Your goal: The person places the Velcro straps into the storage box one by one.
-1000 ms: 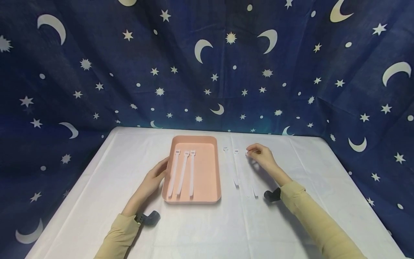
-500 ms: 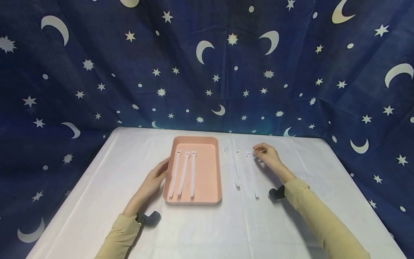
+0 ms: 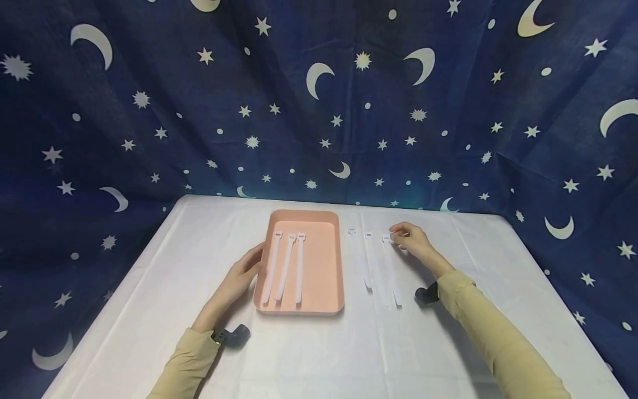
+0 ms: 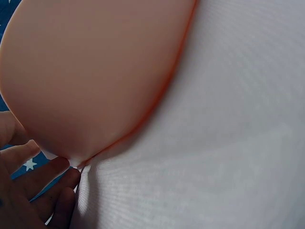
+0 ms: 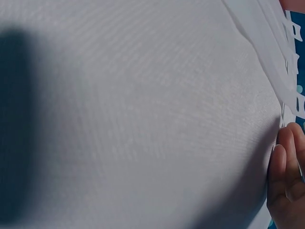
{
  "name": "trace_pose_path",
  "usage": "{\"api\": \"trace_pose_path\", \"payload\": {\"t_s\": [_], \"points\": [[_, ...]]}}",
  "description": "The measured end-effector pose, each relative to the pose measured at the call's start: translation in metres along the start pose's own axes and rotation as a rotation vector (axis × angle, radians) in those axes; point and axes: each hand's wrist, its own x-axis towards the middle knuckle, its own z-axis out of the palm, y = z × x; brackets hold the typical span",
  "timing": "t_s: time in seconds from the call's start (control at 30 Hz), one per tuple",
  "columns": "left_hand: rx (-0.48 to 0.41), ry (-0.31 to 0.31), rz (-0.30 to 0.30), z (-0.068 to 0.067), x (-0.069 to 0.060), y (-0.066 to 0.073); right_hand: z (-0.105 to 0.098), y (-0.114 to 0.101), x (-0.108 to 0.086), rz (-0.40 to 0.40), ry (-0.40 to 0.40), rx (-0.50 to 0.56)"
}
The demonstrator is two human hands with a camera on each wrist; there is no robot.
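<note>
Three white slotted-head straps (image 3: 299, 266), like cable straps, lie lengthwise inside a pink tray (image 3: 321, 277), on its left half. My left hand (image 3: 241, 271) rests against the tray's left side wall; the left wrist view shows its fingers (image 4: 50, 171) at the wall. Three more straps lie on the cloth right of the tray: a left strap (image 3: 360, 257), a middle strap (image 3: 372, 260) and a right strap (image 3: 390, 266). Beside the right strap's head is my right hand (image 3: 411, 239), fingertips close to it. The right wrist view shows fingers (image 5: 286, 148) just below that slotted head (image 5: 300, 105).
A white cloth (image 3: 309, 360) covers the table. Behind it hangs a dark blue curtain (image 3: 279, 83) with moons and stars. A black wrist camera (image 3: 236, 336) is on the left wrist, another black camera (image 3: 425, 295) on the right.
My right hand has drawn slightly right from the right strap's head, which its fingers covered a second ago, then edged slightly back. The left hand stays at the tray. The head view has shifted a little.
</note>
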Motion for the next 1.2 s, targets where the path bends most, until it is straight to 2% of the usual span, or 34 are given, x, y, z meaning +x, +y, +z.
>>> {"api": "trace_pose_path", "payload": {"t_s": [0.7,0.87,1.03,1.2], "points": [[0.013,0.001,0.020,0.0010,0.0000,0.0003,0.0073,-0.0005,-0.0012,-0.009,-0.022,-0.005],[0.010,-0.003,0.000,0.0003,0.0009,0.0015,0.0082,-0.0015,-0.0018,-0.015,-0.016,0.004],[0.020,-0.002,-0.016,-0.0004,0.0005,0.0029,0.0092,-0.0028,-0.0028,0.009,-0.009,0.005],[0.014,-0.005,-0.003,-0.0001,-0.0003,0.0034,0.0098,-0.0045,-0.0043,0.038,-0.005,-0.006]]}}
